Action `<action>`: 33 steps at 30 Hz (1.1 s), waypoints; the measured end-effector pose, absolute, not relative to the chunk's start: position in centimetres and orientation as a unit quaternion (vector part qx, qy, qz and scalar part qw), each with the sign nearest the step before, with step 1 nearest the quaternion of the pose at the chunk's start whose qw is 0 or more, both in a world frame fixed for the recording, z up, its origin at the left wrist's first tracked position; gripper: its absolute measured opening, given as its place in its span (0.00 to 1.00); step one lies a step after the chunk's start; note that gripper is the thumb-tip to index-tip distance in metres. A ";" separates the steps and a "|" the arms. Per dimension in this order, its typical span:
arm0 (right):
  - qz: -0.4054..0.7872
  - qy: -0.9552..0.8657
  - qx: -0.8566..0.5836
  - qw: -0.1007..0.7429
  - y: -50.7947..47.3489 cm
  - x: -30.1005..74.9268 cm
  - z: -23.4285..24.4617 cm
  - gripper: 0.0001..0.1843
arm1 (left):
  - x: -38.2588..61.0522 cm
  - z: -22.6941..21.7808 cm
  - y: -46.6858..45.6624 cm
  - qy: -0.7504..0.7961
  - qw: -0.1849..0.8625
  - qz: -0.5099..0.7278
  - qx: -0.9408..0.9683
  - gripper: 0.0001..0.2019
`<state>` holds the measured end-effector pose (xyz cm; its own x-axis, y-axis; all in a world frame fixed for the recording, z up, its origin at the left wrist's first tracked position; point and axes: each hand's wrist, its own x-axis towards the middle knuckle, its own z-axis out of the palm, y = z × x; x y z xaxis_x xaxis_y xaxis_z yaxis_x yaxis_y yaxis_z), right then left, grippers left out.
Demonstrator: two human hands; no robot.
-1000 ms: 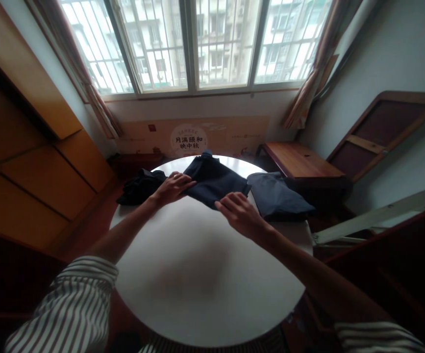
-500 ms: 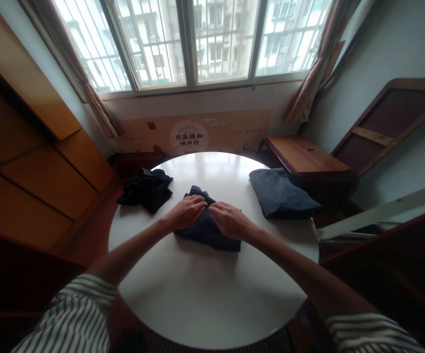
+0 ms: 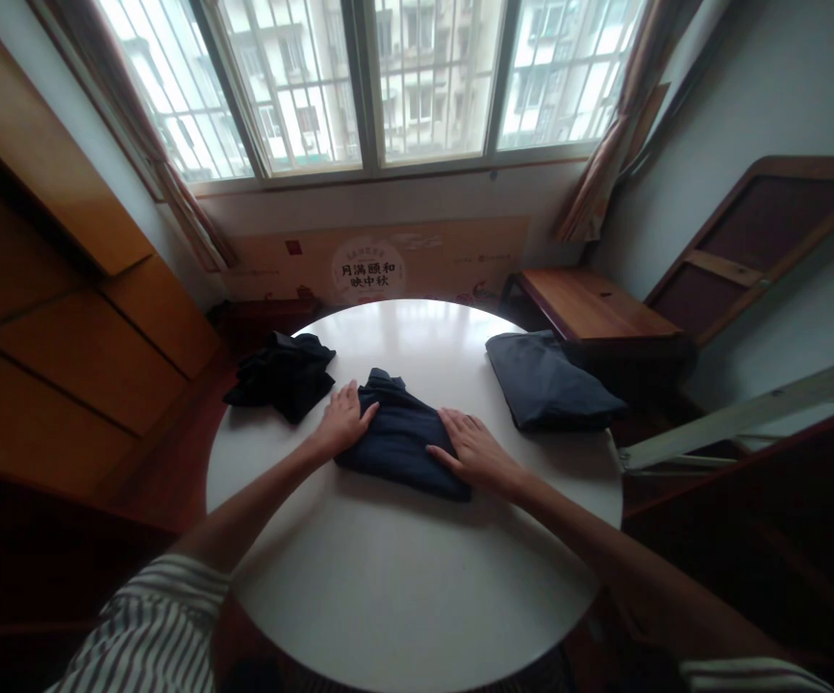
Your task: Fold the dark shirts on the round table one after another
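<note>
Centre frame, the dark blue garment [image 3: 398,441] lies on the table [image 3: 417,587] beneath the left hand [image 3: 344,422] and right hand [image 3: 478,449], fingers [image 3: 458,426] spread wide, so uneven pressure could skew or bunch its layers.

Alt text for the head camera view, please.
A person's left hand and right hand rest on a folded navy-blue cloth garment on a round white table, between a crumpled black cloth garment and a folded slate-grey cloth garment.
</note>
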<state>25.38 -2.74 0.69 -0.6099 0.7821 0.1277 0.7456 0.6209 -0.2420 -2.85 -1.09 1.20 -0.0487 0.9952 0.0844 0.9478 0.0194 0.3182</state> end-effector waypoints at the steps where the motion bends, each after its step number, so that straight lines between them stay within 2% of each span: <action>1: 0.093 -0.888 -0.432 0.124 -2.4 25.5 1.0 0.41 | -3.4 1.4 -1.1 0.721 0.105 0.168 0.664 0.41; 3: 0.128 -0.871 -0.452 0.141 -1.2 25.6 1.7 0.42 | -4.5 2.0 -1.1 0.723 0.198 0.208 0.628 0.46; 4: 0.153 -0.860 -0.466 0.140 -0.3 25.5 2.2 0.43 | -5.0 2.4 -1.1 0.710 0.266 0.219 0.614 0.44; 6: 0.202 -0.844 -0.483 0.116 1.4 25.3 3.2 0.45 | -5.6 3.0 -0.9 0.667 0.400 0.224 0.587 0.37; 8: 0.246 -0.837 -0.479 0.094 2.9 25.0 4.0 0.45 | -5.7 3.5 -0.8 0.625 0.468 0.238 0.577 0.31; 13: 0.385 -0.829 -0.383 0.133 4.7 24.6 5.3 0.40 | -4.6 5.1 -1.7 0.525 0.431 0.353 0.644 0.34; 17: 0.523 -0.790 -0.284 0.145 4.7 25.1 6.5 0.37 | -3.0 8.3 -2.8 0.414 0.477 0.367 0.683 0.41; 21: 0.605 -0.724 -0.297 0.145 3.5 25.7 7.9 0.39 | -0.9 11.7 -2.7 0.327 0.488 0.363 0.723 0.48; 24: 0.646 -0.671 -0.315 0.183 2.0 26.1 8.3 0.35 | 0.5 13.3 -1.5 0.348 0.444 0.391 0.727 0.51; 26: 0.680 -0.612 -0.340 0.216 1.1 26.5 8.0 0.31 | 0.8 13.7 -0.5 0.382 0.389 0.439 0.714 0.49; 29: 0.717 -0.512 -0.377 0.286 0.3 27.6 7.5 0.27 | 0.7 13.0 0.9 0.425 0.343 0.542 0.639 0.40; 31: 0.716 -0.470 -0.394 0.335 0.3 28.8 7.5 0.24 | 1.1 11.6 1.3 0.452 0.383 0.567 0.572 0.37; 33: 0.702 -0.449 -0.409 0.372 0.8 30.0 8.0 0.21 | 2.5 9.8 1.2 0.473 0.469 0.528 0.526 0.37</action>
<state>30.04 0.85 8.02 -0.3888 0.8898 -0.2391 -0.1558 -0.3192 -0.9348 2.48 1.17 9.76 -0.0051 0.9938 0.1115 0.0025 -0.1115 0.9938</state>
